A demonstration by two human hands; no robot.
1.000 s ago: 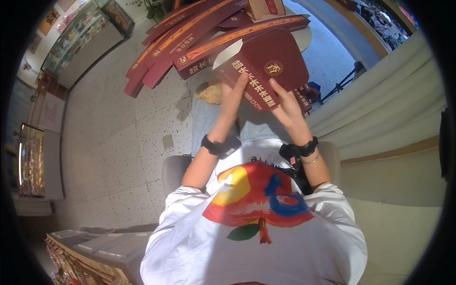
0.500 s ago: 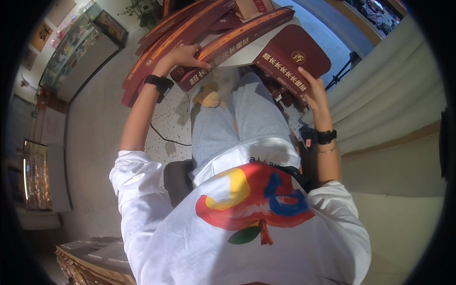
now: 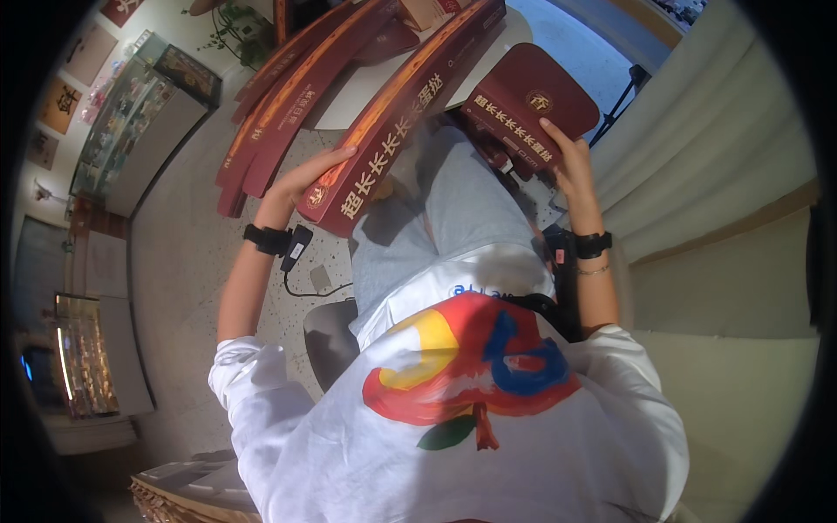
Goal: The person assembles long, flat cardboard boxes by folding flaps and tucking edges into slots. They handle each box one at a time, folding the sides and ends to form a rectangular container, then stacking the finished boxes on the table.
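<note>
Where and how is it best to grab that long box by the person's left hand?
Probably by its near end, from the person's left, where the left hand touches it. The long box looks narrow enough for thumb and fingers to span, and that end juts toward the person, past the edge of the table.

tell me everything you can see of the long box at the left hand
The long box is narrow and maroon, apparently printed cardboard, with pale gold lettering along one side, an orange, food-like strip along its upper face and a round gold emblem near its lower end. No opening shows. It lies slanted, the lower end by the person's left thigh, the far end reaching up over the white table. The left hand touches it near the lower end; its underside is hidden.
</note>
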